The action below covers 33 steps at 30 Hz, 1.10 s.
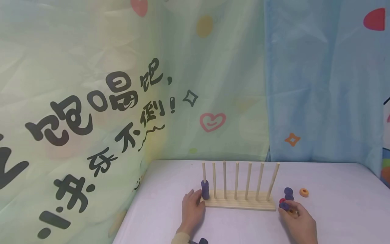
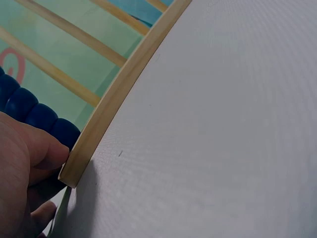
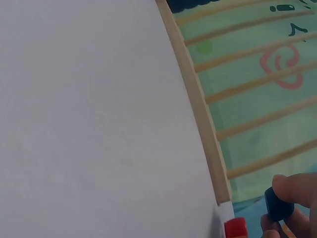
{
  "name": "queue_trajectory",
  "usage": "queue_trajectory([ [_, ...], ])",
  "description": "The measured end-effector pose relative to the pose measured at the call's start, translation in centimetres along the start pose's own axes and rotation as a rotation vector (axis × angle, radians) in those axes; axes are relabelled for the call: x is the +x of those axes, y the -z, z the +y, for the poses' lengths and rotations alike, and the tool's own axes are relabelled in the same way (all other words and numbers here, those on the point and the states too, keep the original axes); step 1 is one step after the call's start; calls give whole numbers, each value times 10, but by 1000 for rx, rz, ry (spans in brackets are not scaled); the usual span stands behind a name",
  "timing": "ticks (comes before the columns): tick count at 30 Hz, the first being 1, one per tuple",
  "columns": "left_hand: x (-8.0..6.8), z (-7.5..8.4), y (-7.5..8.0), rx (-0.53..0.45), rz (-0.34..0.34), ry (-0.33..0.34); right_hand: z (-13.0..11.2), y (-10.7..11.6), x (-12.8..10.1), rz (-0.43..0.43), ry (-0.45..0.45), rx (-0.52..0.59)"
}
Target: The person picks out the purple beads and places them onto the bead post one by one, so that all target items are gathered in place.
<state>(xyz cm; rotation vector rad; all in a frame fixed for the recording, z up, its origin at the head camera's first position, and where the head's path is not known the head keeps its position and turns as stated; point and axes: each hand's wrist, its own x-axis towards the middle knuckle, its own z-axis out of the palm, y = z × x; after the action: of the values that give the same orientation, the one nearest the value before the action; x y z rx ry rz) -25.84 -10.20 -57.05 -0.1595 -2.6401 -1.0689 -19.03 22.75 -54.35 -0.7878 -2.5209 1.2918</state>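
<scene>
A wooden peg stand (image 1: 240,204) with a row of upright pegs stands on the table. Dark blue beads (image 1: 205,190) are stacked on its leftmost peg; the other pegs are bare. My left hand (image 1: 192,209) holds the left end of the base, thumb against the wood beside the lowest bead in the left wrist view. Off the stand's right end, my right hand (image 1: 300,219) pinches a blue bead (image 3: 279,205) between thumb and fingers. Close by lies a red bead (image 3: 236,228), partly covered by the held bead in the head view.
Two dark blue beads (image 1: 288,191) lie beyond the right hand, with an orange bead (image 1: 304,192) to their right. Another orange bead (image 1: 291,211) shows partly under the right hand. Printed curtains (image 1: 213,84) hang behind the white tabletop (image 1: 344,203).
</scene>
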Motion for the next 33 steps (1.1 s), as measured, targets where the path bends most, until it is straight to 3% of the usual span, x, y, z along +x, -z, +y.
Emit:
queue_trajectory([
  [11,0,-2,-1,0,15,-25,-2,-21,-21,-46,-64,36],
  [18,1,-4,-3,7,35,-53,-1,-30,-24,-4,-74,7],
  [33,-1,0,-1,5,8,-25,-1,-33,-34,33,-40,23],
])
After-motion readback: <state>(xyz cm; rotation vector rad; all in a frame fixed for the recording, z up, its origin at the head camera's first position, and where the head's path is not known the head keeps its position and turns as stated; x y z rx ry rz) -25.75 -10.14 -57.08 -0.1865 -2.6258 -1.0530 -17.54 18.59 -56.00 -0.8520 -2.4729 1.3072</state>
